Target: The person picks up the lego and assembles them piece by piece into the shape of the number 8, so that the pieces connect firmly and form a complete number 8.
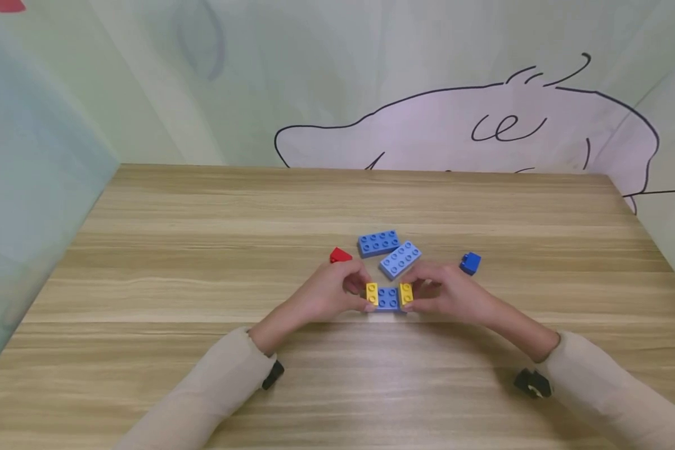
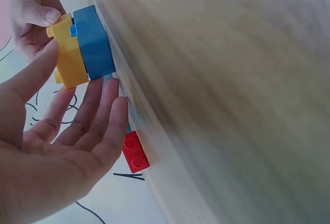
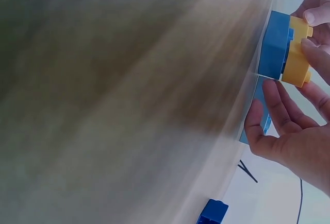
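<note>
A blue building brick (image 1: pixel 387 299) stands on the table with a small yellow brick on each end of its top; blue studs show between them. My left hand (image 1: pixel 337 289) pinches the left yellow brick (image 1: pixel 372 294) between thumb and finger. At the other end, my right hand (image 1: pixel 449 289) holds the right yellow brick (image 1: pixel 407 294) the same way. In the left wrist view, the near yellow brick (image 2: pixel 72 62) lies against the blue brick (image 2: pixel 95 44), the other fingers loosely bent beside it. Whether the yellow bricks are fully pressed down I cannot tell.
Behind the hands lie a blue brick (image 1: pixel 378 244) and a lighter blue one (image 1: pixel 400 260), close together. A small red brick (image 1: pixel 340 255) is beyond the left hand, and a small dark blue brick (image 1: pixel 470 263) beyond the right. The wooden table (image 1: pixel 202 206) meets a wall.
</note>
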### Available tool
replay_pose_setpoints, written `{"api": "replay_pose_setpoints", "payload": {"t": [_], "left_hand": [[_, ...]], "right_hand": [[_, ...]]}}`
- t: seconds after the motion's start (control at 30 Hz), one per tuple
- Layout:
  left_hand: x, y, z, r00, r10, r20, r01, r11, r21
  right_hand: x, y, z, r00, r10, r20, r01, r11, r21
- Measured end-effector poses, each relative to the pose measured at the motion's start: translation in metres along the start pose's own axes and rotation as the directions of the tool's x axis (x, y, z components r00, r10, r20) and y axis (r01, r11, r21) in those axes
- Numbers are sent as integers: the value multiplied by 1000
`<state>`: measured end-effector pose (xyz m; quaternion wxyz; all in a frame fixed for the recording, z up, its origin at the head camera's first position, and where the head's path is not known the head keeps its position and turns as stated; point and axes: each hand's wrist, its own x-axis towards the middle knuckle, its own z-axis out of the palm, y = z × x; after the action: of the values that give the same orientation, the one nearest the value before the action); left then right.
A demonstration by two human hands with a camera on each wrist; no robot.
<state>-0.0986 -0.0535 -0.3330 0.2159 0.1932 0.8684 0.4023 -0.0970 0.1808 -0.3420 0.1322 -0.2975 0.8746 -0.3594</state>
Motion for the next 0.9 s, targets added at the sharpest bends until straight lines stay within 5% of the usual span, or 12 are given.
{"api": "replay_pose_setpoints", "payload": {"t": [0.9], "left_hand": [[-1,1,0,1000,-3,1,3,1000,8]], "right_hand": [[0,-3,2,999,49,-14,-50,998,-24]]}}
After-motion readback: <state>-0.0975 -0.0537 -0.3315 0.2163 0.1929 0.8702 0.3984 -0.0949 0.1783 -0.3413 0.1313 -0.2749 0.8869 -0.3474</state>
